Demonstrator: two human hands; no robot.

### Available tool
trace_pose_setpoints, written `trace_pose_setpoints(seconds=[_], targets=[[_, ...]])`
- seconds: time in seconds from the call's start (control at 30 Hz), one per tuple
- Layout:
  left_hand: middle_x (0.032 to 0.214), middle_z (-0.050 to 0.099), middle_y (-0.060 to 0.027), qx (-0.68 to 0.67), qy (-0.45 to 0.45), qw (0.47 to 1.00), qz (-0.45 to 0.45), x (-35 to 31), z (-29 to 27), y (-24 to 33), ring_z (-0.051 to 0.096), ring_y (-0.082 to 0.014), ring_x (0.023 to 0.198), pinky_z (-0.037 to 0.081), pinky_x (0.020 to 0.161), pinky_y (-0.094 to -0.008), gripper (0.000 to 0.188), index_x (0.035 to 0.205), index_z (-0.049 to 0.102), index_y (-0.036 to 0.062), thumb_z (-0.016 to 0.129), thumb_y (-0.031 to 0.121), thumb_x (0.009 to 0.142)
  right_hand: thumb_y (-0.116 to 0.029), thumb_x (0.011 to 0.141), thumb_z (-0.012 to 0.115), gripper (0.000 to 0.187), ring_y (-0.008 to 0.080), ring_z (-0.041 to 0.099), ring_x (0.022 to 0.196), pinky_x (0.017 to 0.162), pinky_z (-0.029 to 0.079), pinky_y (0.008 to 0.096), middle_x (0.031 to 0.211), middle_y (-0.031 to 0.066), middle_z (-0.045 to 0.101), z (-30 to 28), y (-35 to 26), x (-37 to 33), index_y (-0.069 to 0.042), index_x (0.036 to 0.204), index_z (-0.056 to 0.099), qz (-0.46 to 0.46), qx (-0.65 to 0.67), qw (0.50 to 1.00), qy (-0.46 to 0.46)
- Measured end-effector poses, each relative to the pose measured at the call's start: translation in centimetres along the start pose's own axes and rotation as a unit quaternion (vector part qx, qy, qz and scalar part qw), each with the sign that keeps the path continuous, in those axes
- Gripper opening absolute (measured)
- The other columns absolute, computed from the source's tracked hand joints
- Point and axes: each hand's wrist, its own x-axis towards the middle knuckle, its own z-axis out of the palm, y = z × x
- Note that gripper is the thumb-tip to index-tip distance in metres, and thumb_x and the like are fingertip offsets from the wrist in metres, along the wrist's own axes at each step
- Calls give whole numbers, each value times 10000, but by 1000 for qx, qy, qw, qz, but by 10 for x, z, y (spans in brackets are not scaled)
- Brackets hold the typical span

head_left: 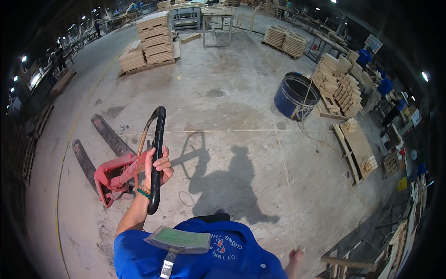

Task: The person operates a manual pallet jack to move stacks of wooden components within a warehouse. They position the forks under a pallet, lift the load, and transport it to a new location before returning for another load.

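Nearest me, at the right edge of the person's blue shirt [237,260], the right hand [296,255] hangs low; it is small and blurred from here, so I can't tell how far its fingers are curled or whether they hold anything. To the left, the left hand [160,166] is wrapped around the long black loop handle [156,186], fingers curled in close. That bar looks stiff and smooth, perhaps a little slick, and its middle seems the right place to take hold. Just beyond the grip and to its left stands the red metal pallet jack [114,173], joined to the handle by its shaft; I'd judge it heavy and rigid, not fragile, but willing to roll. Its two dark flat forks [112,135] point away to the far left over the grey concrete floor [223,114]. Farther right stands a dark-blue round drum [284,100], and far left, tall stacks of pale wooden pieces [155,39].
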Motion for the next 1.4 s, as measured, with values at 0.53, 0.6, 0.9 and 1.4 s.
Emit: trace_pose_setpoints(seconds=[0.53,0.6,0.9,1.4], targets=[[518,435,72,0,25,995,97,238,53,-120,425,-56,465,384,561,-228,339,1117,565,143,496,403,911,-283,876,534,228,175,571,557,478,477,302,705,70,594,164,-76,147,-62,888,588,182,-230,940,-172],[512,439,73,8,39,992,118,278,36,-156,425,-56,447,386,523,-230,328,1104,560,130,517,387,905,-270,873,527,221,173,565,544,467,471,300,705,73,592,153,-85,185,-57,876,585,212,-229,938,-150],[467,410,62,176,219,954,102,441,57,-216,412,-69,416,368,477,-226,488,1060,596,85,515,528,873,-211,856,494,198,166,536,486,417,445,289,702,83,585,139,-199,408,-34,819,573,258,-211,943,-20],[619,506,-48,678,553,443,194,642,113,-397,540,-149,444,434,413,-287,484,1065,456,-17,711,260,761,-183,895,532,315,135,621,740,622,510,277,890,52,646,672,-528,614,-71,1188,561,-120,-247,811,-517]])
